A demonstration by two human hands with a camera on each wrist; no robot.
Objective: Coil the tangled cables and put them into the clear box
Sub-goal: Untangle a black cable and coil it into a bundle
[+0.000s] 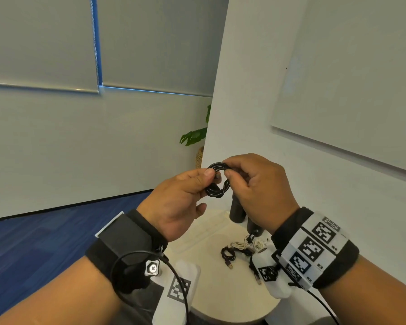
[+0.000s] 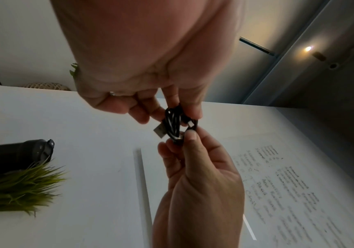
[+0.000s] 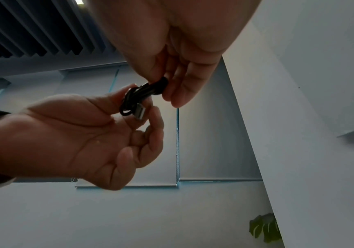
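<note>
Both hands, left (image 1: 181, 202) and right (image 1: 258, 184), pinch a nearly wound black coil (image 1: 217, 180); more cables (image 1: 242, 248) wait tangled on the desk (image 1: 220, 299).

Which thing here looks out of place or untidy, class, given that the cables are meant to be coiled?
The loose cables on the round table lie in a tangle, plugs splayed outward. By contrast, the black cable held up between the left hand and right hand is a neat coil.

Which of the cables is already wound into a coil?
The black cable, pinched between the left hand and right hand above the table. The white cable and dark cable lie loose on the table.
</note>
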